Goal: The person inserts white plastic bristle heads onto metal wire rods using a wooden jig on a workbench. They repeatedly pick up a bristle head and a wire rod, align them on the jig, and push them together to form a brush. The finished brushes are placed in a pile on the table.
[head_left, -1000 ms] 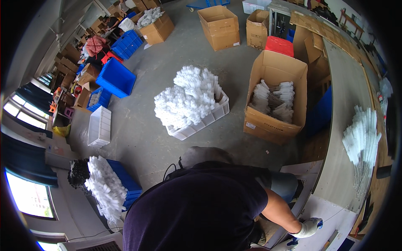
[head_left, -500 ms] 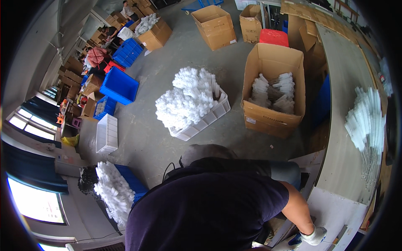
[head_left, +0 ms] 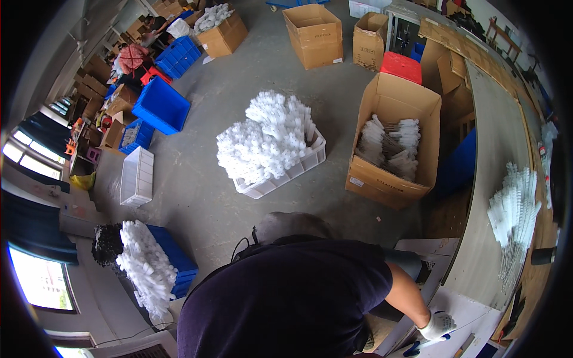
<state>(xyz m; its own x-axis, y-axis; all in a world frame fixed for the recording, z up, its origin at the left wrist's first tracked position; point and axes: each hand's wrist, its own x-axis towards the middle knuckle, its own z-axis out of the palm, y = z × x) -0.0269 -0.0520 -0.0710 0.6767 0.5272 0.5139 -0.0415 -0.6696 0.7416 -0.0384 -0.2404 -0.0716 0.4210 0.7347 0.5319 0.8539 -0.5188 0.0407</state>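
My right hand (head_left: 439, 326), in a white glove with dark blue fingertips, reaches down to a pale work surface (head_left: 471, 307) at the lower right. Its fingers curl over something I cannot make out. A thin line, perhaps a wire, runs rightward from the hand across that surface. Just below lies a small white and dark blue shape (head_left: 412, 349), too unclear to name. A short grey strip (head_left: 465, 344) sits to its right. My left hand is out of sight, and a dark shirt covers the lower middle. Farther up the bench, white bristled brushes (head_left: 512, 206) with thin wire stems lie fanned out.
A white crate (head_left: 289, 179) heaped with white brushes stands on the floor ahead. Right of it, a carton (head_left: 391, 185) holds more brushes. Blue bins (head_left: 161, 106) and an empty-looking white crate (head_left: 137, 176) line the left. People (head_left: 132, 58) work at the far left.
The view has shifted slightly, so the bench and cartons sit a little lower. My right hand has moved slightly left and up in the picture, and more of its glove shows.
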